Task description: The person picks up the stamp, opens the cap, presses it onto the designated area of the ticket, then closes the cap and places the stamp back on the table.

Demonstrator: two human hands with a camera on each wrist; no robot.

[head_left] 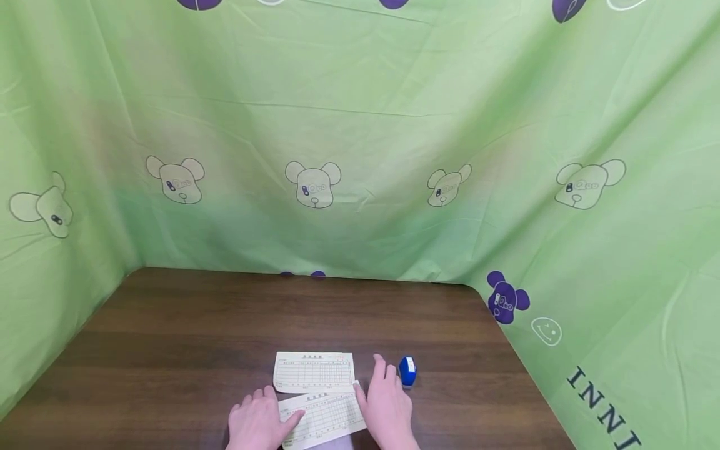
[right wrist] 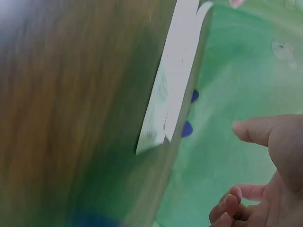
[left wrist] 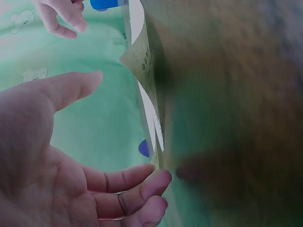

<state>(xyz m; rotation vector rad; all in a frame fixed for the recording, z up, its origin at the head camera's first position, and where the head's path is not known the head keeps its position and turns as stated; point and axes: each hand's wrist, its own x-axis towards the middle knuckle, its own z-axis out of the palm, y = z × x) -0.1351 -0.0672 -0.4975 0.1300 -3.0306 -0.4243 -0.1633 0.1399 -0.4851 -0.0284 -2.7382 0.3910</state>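
Two printed paper forms with ruled tables lie at the table's front: a far form (head_left: 314, 369) and a near form (head_left: 329, 417), tilted and overlapping the far one's lower edge. At the near form's left end is my left hand (head_left: 257, 420), its thumb above the paper in the head view. The left wrist view has the fingertips (left wrist: 158, 182) right at the paper's edge and the thumb apart from it. My right hand (head_left: 388, 406) is by the near form's right end, thumb near its corner, gripping nothing. A blue stamp-like block (head_left: 407, 372) stands beside its fingers.
The brown wooden table (head_left: 185, 350) meets a green curtain (head_left: 360, 237) with bear prints at the back and sides. Something pale (head_left: 337, 444) shows below the near form. In the left wrist view, one corner of a sheet curls up.
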